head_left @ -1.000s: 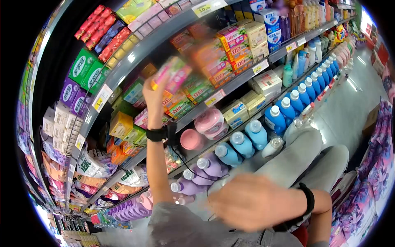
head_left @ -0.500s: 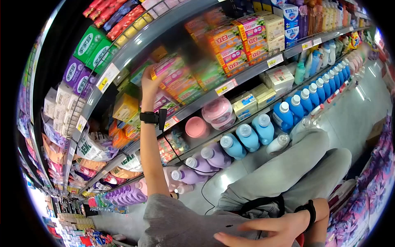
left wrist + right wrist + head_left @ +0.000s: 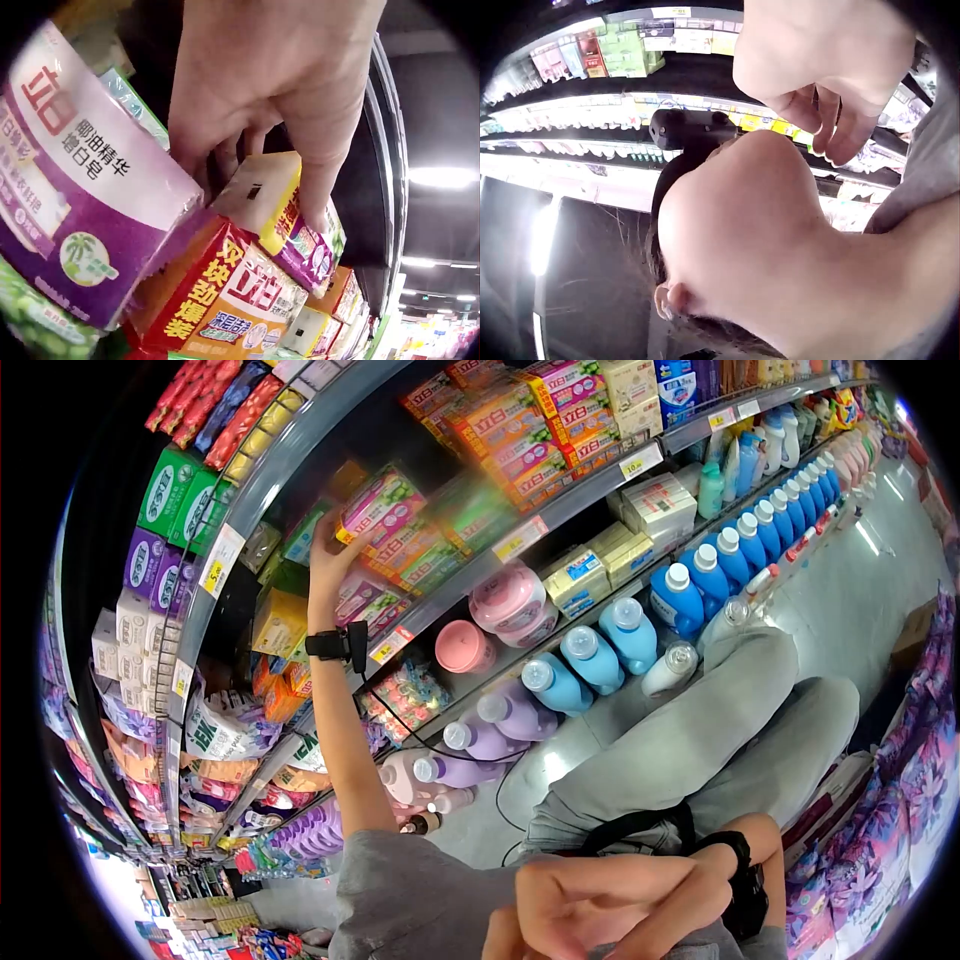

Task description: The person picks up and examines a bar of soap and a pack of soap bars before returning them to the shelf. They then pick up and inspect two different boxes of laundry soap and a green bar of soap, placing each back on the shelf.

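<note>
Up at the middle shelf, my left hand (image 3: 328, 560) grips a pink and yellow soap pack (image 3: 385, 505) on top of a stack of similar packs. In the left wrist view, the thumb lies along the pack's printed side, and the other fingers are partly hidden behind it. Directly below is an orange and red soap pack (image 3: 232, 300). A larger purple and white soap pack (image 3: 105, 172) stands close beside the hand. My right hand (image 3: 610, 900) is near the chest with its fingers loosely bent, holding nothing.
The shelf edge (image 3: 450, 585) with price tags runs in front of the stacks. Pink tubs (image 3: 465, 647) sit on the shelf below. Blue bottles (image 3: 625, 635) and purple bottles (image 3: 515, 715) line the bottom. A thin cable hangs from the left wristband (image 3: 335, 645).
My left hand has brought the soap pack from above the shelf stacks down onto one of them. My right hand has drawn back from mid-view toward the chest, its fingers bending in.
</note>
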Demonstrator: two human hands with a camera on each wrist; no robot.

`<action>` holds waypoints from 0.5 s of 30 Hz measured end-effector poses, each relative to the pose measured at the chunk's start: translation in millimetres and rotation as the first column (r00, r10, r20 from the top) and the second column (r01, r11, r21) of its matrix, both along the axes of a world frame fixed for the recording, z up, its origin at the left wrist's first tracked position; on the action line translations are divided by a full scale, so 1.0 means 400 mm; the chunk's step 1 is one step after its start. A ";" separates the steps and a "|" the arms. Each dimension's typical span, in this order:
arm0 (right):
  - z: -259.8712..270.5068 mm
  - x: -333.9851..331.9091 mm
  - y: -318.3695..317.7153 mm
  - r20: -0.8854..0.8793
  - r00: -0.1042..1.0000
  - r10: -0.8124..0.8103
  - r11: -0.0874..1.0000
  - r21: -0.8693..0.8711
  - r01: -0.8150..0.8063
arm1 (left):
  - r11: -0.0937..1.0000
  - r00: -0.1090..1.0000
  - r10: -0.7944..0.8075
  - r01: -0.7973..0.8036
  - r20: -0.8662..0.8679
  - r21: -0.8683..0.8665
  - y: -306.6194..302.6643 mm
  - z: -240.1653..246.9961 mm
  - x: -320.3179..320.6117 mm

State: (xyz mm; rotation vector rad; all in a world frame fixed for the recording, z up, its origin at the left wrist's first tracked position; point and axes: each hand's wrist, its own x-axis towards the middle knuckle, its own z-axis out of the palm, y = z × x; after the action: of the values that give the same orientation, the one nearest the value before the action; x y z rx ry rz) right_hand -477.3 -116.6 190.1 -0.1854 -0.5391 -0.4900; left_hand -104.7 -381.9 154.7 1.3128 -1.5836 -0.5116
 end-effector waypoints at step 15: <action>0.007 -0.009 -0.013 0.160 0.981 0.106 0.990 0.077 -0.119 | 0.983 0.910 0.181 -0.175 0.372 -0.050 -0.106 0.017 -0.207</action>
State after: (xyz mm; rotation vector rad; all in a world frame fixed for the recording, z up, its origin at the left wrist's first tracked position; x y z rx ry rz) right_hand -480.9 -121.8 192.8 -0.0332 -0.6763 -0.4187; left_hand -187.6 -424.5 161.6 1.5952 -1.7459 -0.1350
